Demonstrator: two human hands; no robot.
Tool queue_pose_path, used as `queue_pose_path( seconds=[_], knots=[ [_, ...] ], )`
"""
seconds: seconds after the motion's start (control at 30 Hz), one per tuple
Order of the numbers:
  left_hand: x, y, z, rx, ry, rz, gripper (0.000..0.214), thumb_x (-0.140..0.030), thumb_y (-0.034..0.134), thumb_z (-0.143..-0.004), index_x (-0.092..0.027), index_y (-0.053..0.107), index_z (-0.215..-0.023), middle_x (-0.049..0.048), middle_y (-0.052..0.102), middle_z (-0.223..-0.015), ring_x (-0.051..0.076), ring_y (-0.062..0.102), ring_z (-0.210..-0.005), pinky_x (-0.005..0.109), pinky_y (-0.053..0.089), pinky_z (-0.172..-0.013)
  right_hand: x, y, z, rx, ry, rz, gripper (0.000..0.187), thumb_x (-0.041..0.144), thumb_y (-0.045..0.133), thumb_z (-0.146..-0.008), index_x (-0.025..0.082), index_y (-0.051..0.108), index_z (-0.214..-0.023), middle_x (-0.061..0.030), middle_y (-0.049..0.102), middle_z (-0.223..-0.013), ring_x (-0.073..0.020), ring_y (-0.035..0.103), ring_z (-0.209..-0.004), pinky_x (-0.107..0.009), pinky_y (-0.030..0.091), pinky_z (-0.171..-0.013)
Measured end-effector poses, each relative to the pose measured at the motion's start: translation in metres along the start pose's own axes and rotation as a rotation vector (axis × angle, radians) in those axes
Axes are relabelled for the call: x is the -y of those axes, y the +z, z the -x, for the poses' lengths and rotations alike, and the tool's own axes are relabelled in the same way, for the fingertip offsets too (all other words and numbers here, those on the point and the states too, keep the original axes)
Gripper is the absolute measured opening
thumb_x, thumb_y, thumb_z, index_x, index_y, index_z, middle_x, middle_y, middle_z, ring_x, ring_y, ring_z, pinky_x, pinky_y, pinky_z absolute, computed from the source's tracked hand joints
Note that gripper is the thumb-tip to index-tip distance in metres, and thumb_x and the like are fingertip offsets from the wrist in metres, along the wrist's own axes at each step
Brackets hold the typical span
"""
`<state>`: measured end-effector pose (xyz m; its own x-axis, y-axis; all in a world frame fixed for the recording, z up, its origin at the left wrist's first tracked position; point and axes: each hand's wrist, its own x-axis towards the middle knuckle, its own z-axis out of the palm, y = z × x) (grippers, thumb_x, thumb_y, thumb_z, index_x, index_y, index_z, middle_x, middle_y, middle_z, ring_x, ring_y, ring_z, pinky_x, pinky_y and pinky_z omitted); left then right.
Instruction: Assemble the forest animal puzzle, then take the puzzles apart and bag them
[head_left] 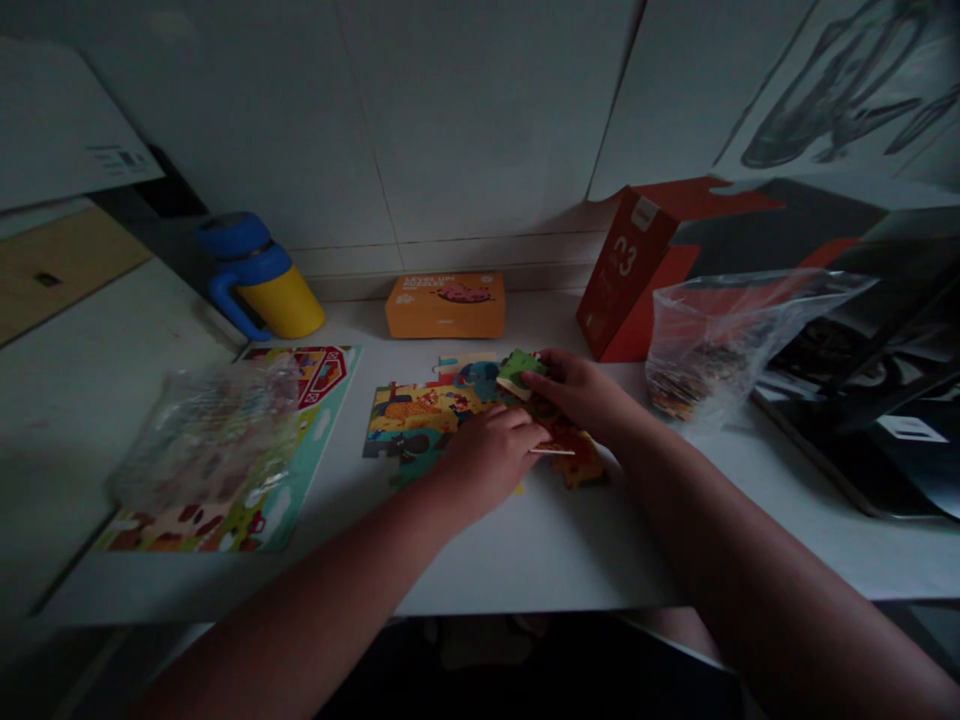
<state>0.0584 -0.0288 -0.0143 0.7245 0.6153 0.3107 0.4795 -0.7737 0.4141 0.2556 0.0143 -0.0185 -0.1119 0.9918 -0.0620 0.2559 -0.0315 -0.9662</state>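
My right hand pinches a green puzzle piece, raised and tilted over the upper right of a partly joined jigsaw puzzle. The puzzle shows cartoon animals, a blue elephant among them. My left hand lies low over the puzzle's middle with its fingers curled. A reddish puzzle piece with a pale edge sticks out from under those fingertips. Both hands hide part of the puzzle's centre and right side.
An orange puzzle box stands against the wall. At left are a blue and yellow jug and a picture sheet under a clear plastic bag. At right stand a red box, a bag of puzzle pieces and a black object.
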Motion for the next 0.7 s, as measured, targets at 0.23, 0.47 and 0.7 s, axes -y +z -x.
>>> queue_pose_path(
  seconds=[0.23, 0.47, 0.7],
  knots=[
    [0.024, -0.005, 0.0, -0.203, -0.156, 0.345, 0.049, 0.009, 0.052, -0.085, -0.024, 0.077, -0.11, 0.0051, 0.072, -0.118, 0.018, 0.069, -0.114, 0.039, 0.056, -0.104, 0.008, -0.003, 0.001, 0.021, 0.092, -0.375, 0.046, 0.052, 0.085, -0.078, 0.024, 0.064, -0.107, -0.0031, 0.071, -0.09, -0.0178, 0.066, -0.074, -0.03, 0.056, -0.066],
    [0.036, -0.011, 0.0, -0.285, -0.417, 0.374, 0.055, 0.009, 0.048, -0.077, -0.022, 0.076, -0.113, 0.0032, 0.078, -0.099, 0.021, 0.074, -0.095, 0.038, 0.06, -0.09, 0.021, -0.005, 0.01, 0.185, 0.076, -0.439, 0.046, 0.049, 0.087, -0.078, 0.022, 0.067, -0.11, -0.0067, 0.073, -0.101, -0.0191, 0.068, -0.085, -0.029, 0.059, -0.073],
    [0.037, 0.002, -0.002, -0.302, -0.317, 0.663, 0.066, 0.001, 0.054, -0.082, -0.023, 0.05, -0.143, 0.011, 0.072, -0.125, 0.02, 0.074, -0.101, 0.033, 0.061, -0.089, 0.017, 0.003, 0.012, 0.24, 0.049, -0.295, 0.038, 0.048, 0.08, -0.086, 0.023, 0.066, -0.111, -0.0035, 0.072, -0.096, -0.0187, 0.067, -0.084, -0.032, 0.056, -0.076]
  ],
)
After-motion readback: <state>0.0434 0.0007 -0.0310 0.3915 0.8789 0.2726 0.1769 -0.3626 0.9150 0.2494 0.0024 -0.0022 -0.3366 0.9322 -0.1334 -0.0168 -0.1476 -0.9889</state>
